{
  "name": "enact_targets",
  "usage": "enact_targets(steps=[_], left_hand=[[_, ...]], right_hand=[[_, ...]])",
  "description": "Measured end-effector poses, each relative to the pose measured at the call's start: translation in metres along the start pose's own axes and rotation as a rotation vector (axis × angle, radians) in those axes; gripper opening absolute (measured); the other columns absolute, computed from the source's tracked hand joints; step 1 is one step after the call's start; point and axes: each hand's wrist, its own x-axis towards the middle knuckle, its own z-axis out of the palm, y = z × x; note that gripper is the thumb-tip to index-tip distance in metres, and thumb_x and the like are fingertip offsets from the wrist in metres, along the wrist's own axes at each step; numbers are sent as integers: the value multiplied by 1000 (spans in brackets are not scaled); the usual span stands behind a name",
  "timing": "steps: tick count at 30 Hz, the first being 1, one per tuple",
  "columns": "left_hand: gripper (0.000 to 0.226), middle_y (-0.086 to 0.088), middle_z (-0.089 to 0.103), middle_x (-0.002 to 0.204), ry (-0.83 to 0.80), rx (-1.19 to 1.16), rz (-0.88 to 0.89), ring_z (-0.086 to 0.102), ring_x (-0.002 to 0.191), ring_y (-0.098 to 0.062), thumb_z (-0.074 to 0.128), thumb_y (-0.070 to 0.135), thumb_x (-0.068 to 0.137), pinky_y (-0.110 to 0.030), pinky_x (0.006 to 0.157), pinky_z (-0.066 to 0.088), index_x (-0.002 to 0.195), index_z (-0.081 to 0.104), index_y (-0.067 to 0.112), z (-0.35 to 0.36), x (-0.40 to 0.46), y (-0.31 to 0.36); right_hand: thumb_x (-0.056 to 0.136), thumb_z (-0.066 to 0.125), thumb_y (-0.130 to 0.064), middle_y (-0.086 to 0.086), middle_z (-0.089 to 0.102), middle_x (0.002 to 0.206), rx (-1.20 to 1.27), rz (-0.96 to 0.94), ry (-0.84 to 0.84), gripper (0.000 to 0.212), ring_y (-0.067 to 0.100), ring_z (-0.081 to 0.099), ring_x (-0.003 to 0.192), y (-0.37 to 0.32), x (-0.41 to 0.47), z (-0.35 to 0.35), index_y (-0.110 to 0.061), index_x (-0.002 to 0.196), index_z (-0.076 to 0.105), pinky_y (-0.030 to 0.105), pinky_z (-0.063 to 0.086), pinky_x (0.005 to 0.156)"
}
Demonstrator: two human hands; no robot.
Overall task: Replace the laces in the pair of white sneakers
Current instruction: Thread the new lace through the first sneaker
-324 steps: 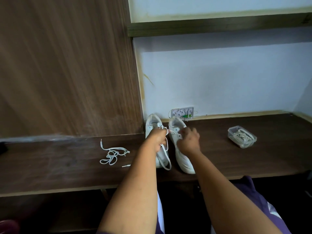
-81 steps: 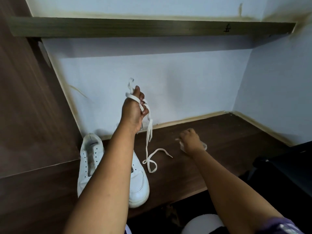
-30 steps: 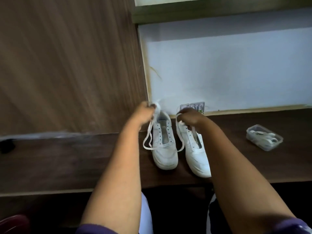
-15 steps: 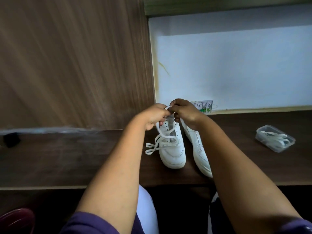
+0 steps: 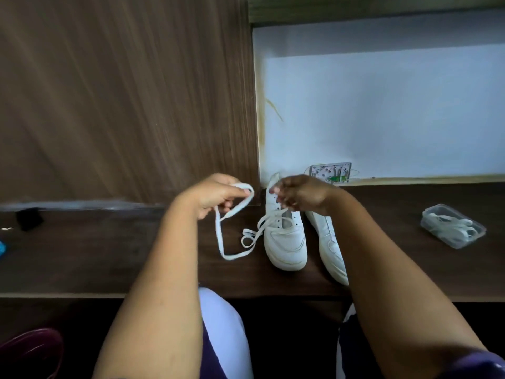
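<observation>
White lace (image 5: pixel 218 236) ran from the left hand (image 5: pixel 218 196), whose grip pinched it between thumb and curled fingers, down in a long loop onto the dark wooden counter (image 5: pixel 109 255) and across to the left sneaker (image 5: pixel 285 242). That shoe stood toe toward the camera, the lace crossing its lower eyelets; exactly which holes it passed through was too small to make out. Over its tongue, the right hand (image 5: pixel 300 194) had its fingers curled downward at the upper eyelets, but whether its grip held the other lace end could not be told, the fingertips sitting in shadow. Just beside it, the right sneaker (image 5: pixel 330 242) was partly hidden, its heel behind the right wrist and its toe behind the forearm. Well apart at the right sat a clear plastic container (image 5: pixel 452 225) with pale laces coiled inside. At the far left edge, a small black object (image 5: pixel 28 218) lay blurred.
</observation>
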Motion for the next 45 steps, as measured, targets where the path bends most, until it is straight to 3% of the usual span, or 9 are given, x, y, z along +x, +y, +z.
enact_targets(steps=[3,10,16,20,25,29,32,38,45], left_hand=[[6,4,44,61,-114,147,-114,33,48,-4,65,15,89,-14,41,28,83,63,16,40,15,-2],[14,5,50,71,95,-3,-89,28,53,-7,66,20,89,-17,39,18,76,62,17,57,25,7],[17,3,52,69,188,-97,-63,34,53,-8,58,18,94,-20,45,26,77,61,17,57,25,7],[20,-2,66,70,192,-193,-94,43,53,-7,52,9,94,-15,43,37,76,57,14,60,29,6],[17,-7,67,73,250,-319,-77,41,47,-7,51,10,96,-15,44,38,79,56,11,60,25,12],[17,-5,69,74,276,-346,-77,50,55,-8,52,5,92,-19,57,48,77,58,11,59,24,12],[17,1,69,66,275,-313,-13,47,51,-7,58,13,93,-18,50,45,76,62,10,60,23,12],[46,3,64,55,456,-165,123,48,39,-2,56,39,95,-14,46,42,61,64,8,61,22,21],[25,6,64,68,266,-193,79,46,55,-2,52,14,91,-17,52,35,73,69,14,64,14,14]], right_hand=[[90,62,-19,12,68,75,-562,210,112,20,18,64,64,15,8,-1,1,93,65,37,59,75],[82,69,-43,-6,60,43,-800,395,145,40,1,52,36,26,-1,13,-18,51,61,15,40,49],[78,73,-29,4,67,98,-1000,198,211,26,19,65,91,21,10,21,-12,84,55,28,51,73],[65,87,-29,11,59,119,-905,111,195,98,28,58,110,25,4,23,-14,140,26,34,50,86],[73,81,-15,10,65,108,-904,130,170,43,22,64,91,19,11,21,-10,112,64,25,51,67],[84,69,-19,5,56,93,-924,139,209,28,22,56,87,24,12,26,-7,109,65,28,47,76],[84,69,-19,1,58,80,-750,-32,228,19,13,53,75,18,11,34,-4,96,67,6,36,60],[78,73,-13,4,67,97,-471,-267,189,34,18,63,88,-2,11,42,-17,108,58,23,49,76],[77,78,-15,7,59,108,-188,-111,207,47,21,64,93,9,-2,18,-27,117,56,41,57,87]])
